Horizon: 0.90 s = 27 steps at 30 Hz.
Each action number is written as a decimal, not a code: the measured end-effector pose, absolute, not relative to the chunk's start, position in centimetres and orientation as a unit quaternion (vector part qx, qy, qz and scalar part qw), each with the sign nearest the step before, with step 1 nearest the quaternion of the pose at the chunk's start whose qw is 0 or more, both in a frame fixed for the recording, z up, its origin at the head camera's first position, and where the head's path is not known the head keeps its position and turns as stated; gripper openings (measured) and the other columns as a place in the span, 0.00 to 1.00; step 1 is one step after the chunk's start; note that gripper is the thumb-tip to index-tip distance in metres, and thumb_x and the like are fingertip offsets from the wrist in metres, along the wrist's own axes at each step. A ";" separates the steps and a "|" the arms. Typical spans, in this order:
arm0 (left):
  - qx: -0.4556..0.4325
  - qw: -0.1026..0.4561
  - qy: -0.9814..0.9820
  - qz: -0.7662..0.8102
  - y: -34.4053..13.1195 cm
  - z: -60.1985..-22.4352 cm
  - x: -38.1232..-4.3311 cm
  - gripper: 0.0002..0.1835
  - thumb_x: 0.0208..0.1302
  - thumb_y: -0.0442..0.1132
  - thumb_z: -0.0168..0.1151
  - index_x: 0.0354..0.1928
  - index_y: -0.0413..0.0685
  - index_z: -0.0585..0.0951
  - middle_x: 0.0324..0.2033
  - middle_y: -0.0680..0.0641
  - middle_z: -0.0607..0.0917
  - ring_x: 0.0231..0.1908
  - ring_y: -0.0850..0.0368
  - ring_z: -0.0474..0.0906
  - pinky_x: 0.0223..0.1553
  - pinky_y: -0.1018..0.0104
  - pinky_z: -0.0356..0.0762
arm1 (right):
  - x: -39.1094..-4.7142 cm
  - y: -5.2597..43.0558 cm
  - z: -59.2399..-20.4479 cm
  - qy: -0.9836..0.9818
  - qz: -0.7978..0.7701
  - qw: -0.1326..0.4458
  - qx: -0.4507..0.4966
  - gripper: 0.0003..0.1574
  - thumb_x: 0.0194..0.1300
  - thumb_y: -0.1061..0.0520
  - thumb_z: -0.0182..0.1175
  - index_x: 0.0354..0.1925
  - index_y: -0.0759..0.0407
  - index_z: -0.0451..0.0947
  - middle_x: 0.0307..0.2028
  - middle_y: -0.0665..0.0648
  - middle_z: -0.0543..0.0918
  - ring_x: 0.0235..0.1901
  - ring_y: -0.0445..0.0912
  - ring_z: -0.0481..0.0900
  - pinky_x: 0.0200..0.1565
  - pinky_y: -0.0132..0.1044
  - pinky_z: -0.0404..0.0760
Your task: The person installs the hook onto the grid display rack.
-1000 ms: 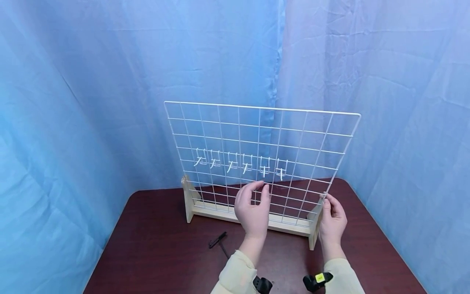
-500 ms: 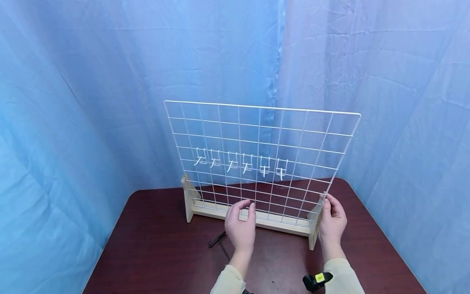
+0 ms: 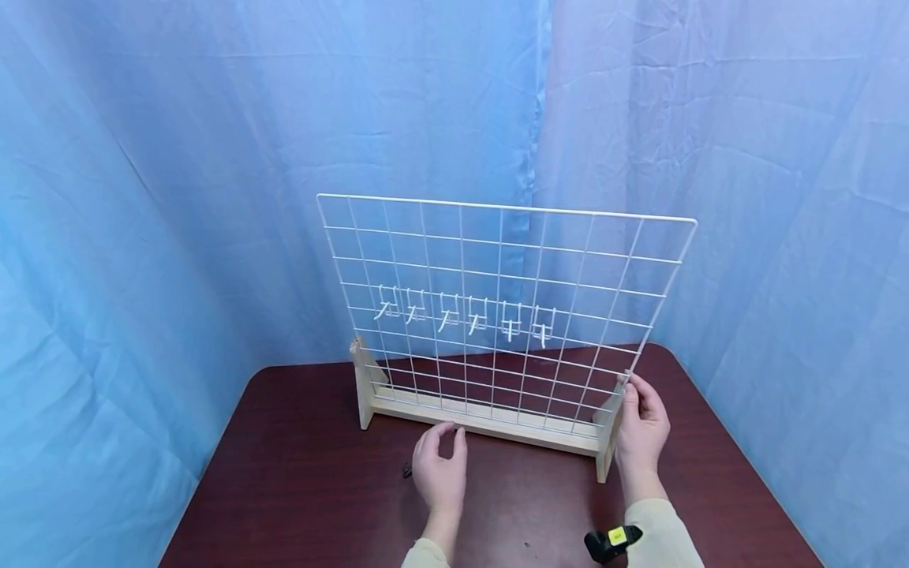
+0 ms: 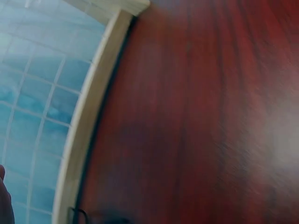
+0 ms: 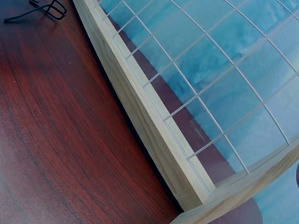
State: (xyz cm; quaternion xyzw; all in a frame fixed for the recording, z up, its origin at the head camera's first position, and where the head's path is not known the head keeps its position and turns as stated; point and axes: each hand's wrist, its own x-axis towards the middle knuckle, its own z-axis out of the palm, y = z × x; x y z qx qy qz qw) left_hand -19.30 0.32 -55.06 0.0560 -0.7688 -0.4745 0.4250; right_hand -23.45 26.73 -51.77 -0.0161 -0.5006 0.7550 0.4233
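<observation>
A white wire grid panel (image 3: 497,252) stands upright in a pale wooden stand (image 3: 483,422). Several white hooks (image 3: 449,315) hang in a row across its middle. My right hand (image 3: 642,422) grips the top of the stand's right side piece, where the grid's edge meets it. In front of the stand, my left hand (image 3: 440,469) hovers low over the table, fingers loosely bent and nothing seen between them. Just beyond it lies a black wire hook (image 5: 46,11), mostly hidden by that hand in the head view.
The dark red-brown table (image 3: 298,473) has rounded far corners. Blue curtains (image 3: 177,197) hang behind and at both sides. A black wrist camera (image 3: 612,544) with a yellow label sits by my right sleeve.
My left hand has come down and leftward from in front of the grid to above the black hook. My right hand stays at the stand's right side.
</observation>
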 end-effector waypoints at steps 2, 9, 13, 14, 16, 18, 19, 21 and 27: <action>0.068 0.418 -0.774 -0.471 -0.2 -55.8 -19.0 0.09 0.47 0.35 0.72 0.32 0.49 0.83 0.28 0.55 0.83 0.33 0.57 0.77 0.37 0.70 0.68 | -23.5 26.8 -51.8 -0.501 0.755 0.424 -0.016 0.15 0.63 0.69 0.54 0.47 0.76 0.75 0.38 0.58 0.84 0.42 0.44 0.80 0.43 0.27 0.75; 0.090 0.406 -0.796 -0.440 -2.1 -58.5 -17.9 0.09 0.45 0.36 0.72 0.31 0.50 0.83 0.28 0.56 0.82 0.31 0.55 0.77 0.36 0.68 0.68 | -23.4 26.7 -51.7 -0.504 0.752 0.423 -0.019 0.15 0.63 0.69 0.55 0.47 0.76 0.75 0.38 0.57 0.85 0.41 0.44 0.80 0.43 0.27 0.75; 0.097 0.406 -0.816 -0.400 -3.2 -60.0 -17.3 0.10 0.42 0.37 0.73 0.30 0.51 0.83 0.28 0.56 0.82 0.31 0.56 0.77 0.35 0.65 0.69 | -23.0 26.4 -50.9 -0.514 0.747 0.421 -0.023 0.15 0.63 0.68 0.55 0.47 0.76 0.75 0.37 0.57 0.85 0.41 0.44 0.80 0.42 0.27 0.75; 0.099 0.403 -0.821 -0.393 -3.5 -60.3 -17.0 0.11 0.42 0.37 0.73 0.30 0.52 0.83 0.28 0.56 0.82 0.31 0.56 0.77 0.35 0.65 0.69 | -22.9 26.3 -50.7 -0.516 0.746 0.420 -0.023 0.14 0.63 0.69 0.55 0.47 0.76 0.75 0.37 0.57 0.85 0.41 0.44 0.80 0.42 0.27 0.75; 0.102 0.394 -0.828 -0.386 -3.8 -60.8 -16.7 0.11 0.41 0.37 0.74 0.30 0.51 0.83 0.28 0.54 0.83 0.32 0.55 0.77 0.36 0.64 0.70 | -22.8 26.2 -50.5 -0.518 0.745 0.420 -0.021 0.15 0.63 0.69 0.55 0.47 0.76 0.75 0.37 0.57 0.85 0.41 0.44 0.79 0.42 0.27 0.75; 0.108 0.377 -0.836 -0.384 -4.1 -61.0 -16.3 0.12 0.41 0.38 0.74 0.31 0.50 0.83 0.29 0.54 0.83 0.32 0.55 0.77 0.36 0.63 0.71 | -22.9 26.3 -50.7 -0.519 0.744 0.421 -0.016 0.15 0.63 0.68 0.55 0.47 0.77 0.75 0.38 0.57 0.84 0.42 0.44 0.79 0.42 0.27 0.75; 0.110 0.369 -0.840 -0.383 -4.2 -61.2 -16.2 0.12 0.41 0.38 0.74 0.32 0.49 0.84 0.29 0.53 0.83 0.33 0.55 0.77 0.37 0.62 0.71 | -23.0 26.4 -50.9 -0.519 0.744 0.421 -0.014 0.15 0.63 0.68 0.55 0.47 0.77 0.74 0.38 0.57 0.84 0.42 0.44 0.79 0.42 0.27 0.75; 0.113 0.352 -0.848 -0.380 -4.4 -61.4 -15.9 0.13 0.41 0.39 0.75 0.33 0.48 0.84 0.30 0.53 0.83 0.34 0.54 0.77 0.38 0.60 0.72 | -23.2 26.6 -51.2 -0.517 0.745 0.421 -0.012 0.16 0.63 0.68 0.55 0.48 0.77 0.74 0.38 0.57 0.84 0.42 0.44 0.79 0.43 0.27 0.75; 0.095 0.344 -0.860 -0.364 -4.7 -62.5 -15.6 0.18 0.37 0.41 0.77 0.35 0.47 0.85 0.34 0.50 0.84 0.37 0.51 0.78 0.42 0.59 0.72 | -22.9 26.3 -50.8 -0.517 0.744 0.422 -0.012 0.16 0.63 0.69 0.54 0.48 0.78 0.73 0.38 0.58 0.84 0.42 0.45 0.79 0.43 0.27 0.75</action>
